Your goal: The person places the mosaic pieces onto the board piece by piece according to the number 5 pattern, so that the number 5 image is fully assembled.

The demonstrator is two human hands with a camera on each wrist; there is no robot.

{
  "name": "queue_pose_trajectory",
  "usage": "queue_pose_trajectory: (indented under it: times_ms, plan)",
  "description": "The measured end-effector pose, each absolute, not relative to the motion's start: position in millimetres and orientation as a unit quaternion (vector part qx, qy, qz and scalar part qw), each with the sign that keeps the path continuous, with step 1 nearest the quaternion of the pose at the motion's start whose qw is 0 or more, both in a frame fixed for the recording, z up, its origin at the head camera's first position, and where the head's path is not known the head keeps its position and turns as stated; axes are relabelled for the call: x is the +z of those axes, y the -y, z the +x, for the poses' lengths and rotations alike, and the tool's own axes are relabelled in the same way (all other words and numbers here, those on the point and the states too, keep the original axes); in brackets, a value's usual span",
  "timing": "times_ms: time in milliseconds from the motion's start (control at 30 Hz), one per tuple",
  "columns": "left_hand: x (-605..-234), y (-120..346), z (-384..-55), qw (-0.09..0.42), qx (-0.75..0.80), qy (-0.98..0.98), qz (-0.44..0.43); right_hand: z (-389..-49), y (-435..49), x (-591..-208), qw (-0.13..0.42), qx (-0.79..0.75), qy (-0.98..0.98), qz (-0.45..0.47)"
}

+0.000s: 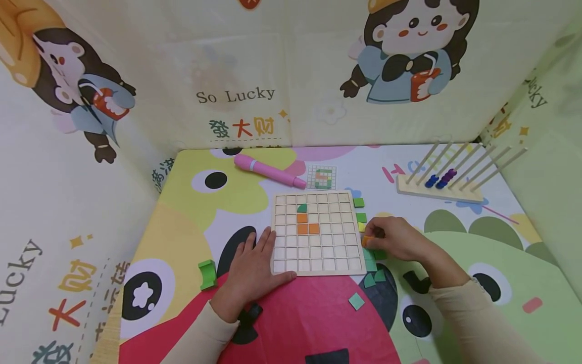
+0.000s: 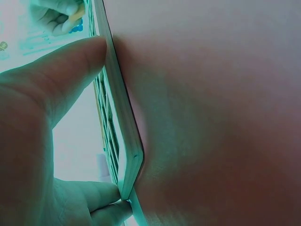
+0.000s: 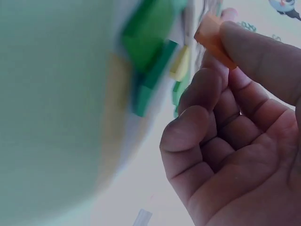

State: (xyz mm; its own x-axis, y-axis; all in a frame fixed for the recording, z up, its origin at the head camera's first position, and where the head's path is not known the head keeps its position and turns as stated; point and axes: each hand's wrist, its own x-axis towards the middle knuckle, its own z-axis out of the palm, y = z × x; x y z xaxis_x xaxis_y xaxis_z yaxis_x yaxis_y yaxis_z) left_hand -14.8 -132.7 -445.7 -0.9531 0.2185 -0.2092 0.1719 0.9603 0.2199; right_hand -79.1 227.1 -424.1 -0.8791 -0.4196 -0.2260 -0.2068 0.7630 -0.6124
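A wooden grid board [image 1: 336,247] lies flat, holding a green rounded piece [image 1: 302,208] and three orange square tiles [image 1: 313,229]. My left hand [image 1: 254,260] rests at its left side with fingers spread; in the left wrist view the thumb [image 2: 70,66] touches the board's edge [image 2: 124,127]. Just off the board's right edge, my right hand [image 1: 395,237] pinches another orange tile [image 3: 214,40] between thumb and fingers. Close to that hand are a yellow tile [image 1: 361,227] and several green tiles [image 1: 370,265], partly hidden by it.
Behind the board lie a pink pen-shaped stick [image 1: 270,172] and a small pattern card [image 1: 322,177]. A wooden peg rack [image 1: 441,189] with blue and purple beads stands back right. A green curved block [image 1: 207,274] sits left; a pale green tile [image 1: 356,302] lies in front.
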Motion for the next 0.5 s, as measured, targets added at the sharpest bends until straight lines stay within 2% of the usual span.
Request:
queue_pose_trajectory:
  times_ms: [500]
  plan:
    - [-447.1, 133.5, -13.7, 0.111, 0.096, -0.984, 0.104, -108.2, -198.3, -414.5, 0.177, -0.358, -0.894, -0.203]
